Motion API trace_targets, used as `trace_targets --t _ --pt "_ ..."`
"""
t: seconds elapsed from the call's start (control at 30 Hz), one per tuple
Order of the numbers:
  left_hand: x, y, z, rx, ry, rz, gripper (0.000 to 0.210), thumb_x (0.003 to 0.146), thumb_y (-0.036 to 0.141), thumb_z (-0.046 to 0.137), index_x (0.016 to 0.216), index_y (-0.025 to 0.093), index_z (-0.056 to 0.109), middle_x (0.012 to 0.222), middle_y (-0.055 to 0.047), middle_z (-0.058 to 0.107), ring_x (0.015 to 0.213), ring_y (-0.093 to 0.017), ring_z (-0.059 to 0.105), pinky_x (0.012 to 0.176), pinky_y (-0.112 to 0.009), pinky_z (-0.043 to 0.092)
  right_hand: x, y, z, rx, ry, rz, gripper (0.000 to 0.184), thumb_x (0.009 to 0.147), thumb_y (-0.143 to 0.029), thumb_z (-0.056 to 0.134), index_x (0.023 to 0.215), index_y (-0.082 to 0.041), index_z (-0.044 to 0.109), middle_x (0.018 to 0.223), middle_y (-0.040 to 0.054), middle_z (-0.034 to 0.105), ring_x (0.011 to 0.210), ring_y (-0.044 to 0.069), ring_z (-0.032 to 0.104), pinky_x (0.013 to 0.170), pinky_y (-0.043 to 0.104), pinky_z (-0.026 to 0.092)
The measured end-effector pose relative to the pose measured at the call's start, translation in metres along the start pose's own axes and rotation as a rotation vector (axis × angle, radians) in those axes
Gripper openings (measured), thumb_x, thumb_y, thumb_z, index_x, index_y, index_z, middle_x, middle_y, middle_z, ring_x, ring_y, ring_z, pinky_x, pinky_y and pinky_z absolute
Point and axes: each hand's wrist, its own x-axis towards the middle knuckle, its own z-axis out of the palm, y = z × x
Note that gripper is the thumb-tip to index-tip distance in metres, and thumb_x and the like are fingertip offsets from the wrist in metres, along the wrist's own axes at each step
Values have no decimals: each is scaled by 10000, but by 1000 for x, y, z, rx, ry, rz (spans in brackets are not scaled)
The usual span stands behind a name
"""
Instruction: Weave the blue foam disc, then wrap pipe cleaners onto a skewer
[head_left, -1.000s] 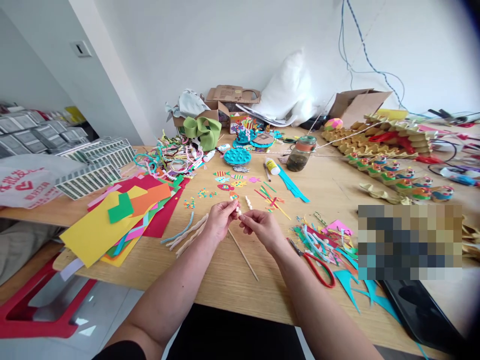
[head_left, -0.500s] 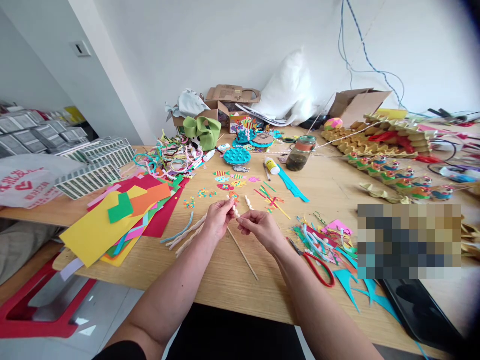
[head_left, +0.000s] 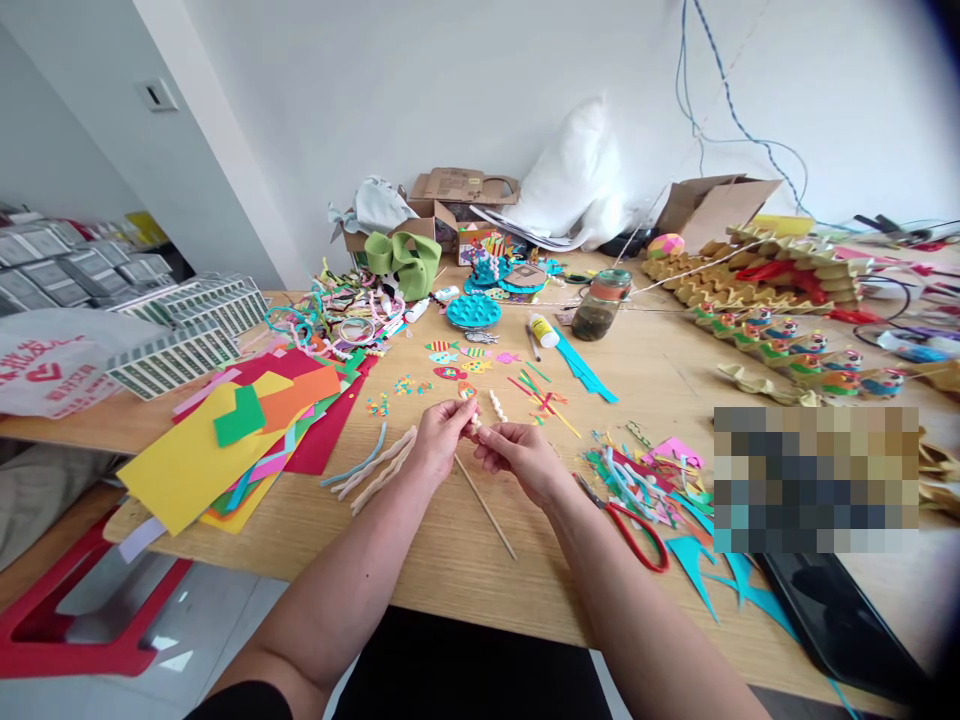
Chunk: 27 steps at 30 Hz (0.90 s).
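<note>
My left hand (head_left: 444,436) pinches a short white coiled pipe cleaner (head_left: 475,424) between thumb and fingers. My right hand (head_left: 519,458) is closed on the lower end of the same piece, its fingertips close to the left ones, so much of the coil is hidden. Just beyond the hands lies another white coil (head_left: 497,405). A thin wooden stick (head_left: 487,510) rests on the table below them. Left of my left hand are long white pipe cleaners (head_left: 381,476) and a light blue pipe cleaner (head_left: 358,464). Small paper fish (head_left: 451,373) lie ahead.
Coloured paper sheets (head_left: 180,455) are stacked at the left. Red-handled scissors (head_left: 634,535) lie by paper scraps (head_left: 630,485) at the right. Farther back stand a glue bottle (head_left: 545,331), a glass jar (head_left: 598,310) and a blue bumpy disc (head_left: 473,311). Egg cartons (head_left: 697,285) occupy the far right.
My right fingers have shifted slightly and now sit closer around the white coil. Less of it shows between the hands. The things on the table have stayed in place.
</note>
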Motion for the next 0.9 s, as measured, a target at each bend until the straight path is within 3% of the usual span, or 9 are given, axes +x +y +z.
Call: trace_targets --t 0.13,0.53,0.8,0.9 --pt "-1 0 1 12 -17 -22 312 599 417 746 637 121 654 543 10 519 499 -65 427 495 -207 326 0 -1 1 -53 -10 4 401 582 -511 744 653 -134 627 568 3 611 461 76 506 471 215 386" --pt "0 1 -3 -16 -11 -76 293 577 381 765 607 114 651 502 20 494 454 -53 407 461 -204 298 -1 -1 0 -303 -49 -92 303 693 -441 643 613 -156 579 519 -14 574 436 75 476 435 205 358" --pt "-2 8 -4 54 -144 -120 294 590 378 767 686 110 695 558 0 542 508 -70 454 512 -213 337 2 3 0 -394 70 -161 319 704 -468 631 618 -165 580 539 4 588 456 100 513 449 218 401" --pt "-1 5 -5 87 -144 -110 284 582 366 773 671 108 693 578 -6 559 514 -67 461 515 -213 333 3 2 -1 -389 85 -164 374 700 -524 624 628 -159 584 548 8 585 456 101 510 447 223 396"
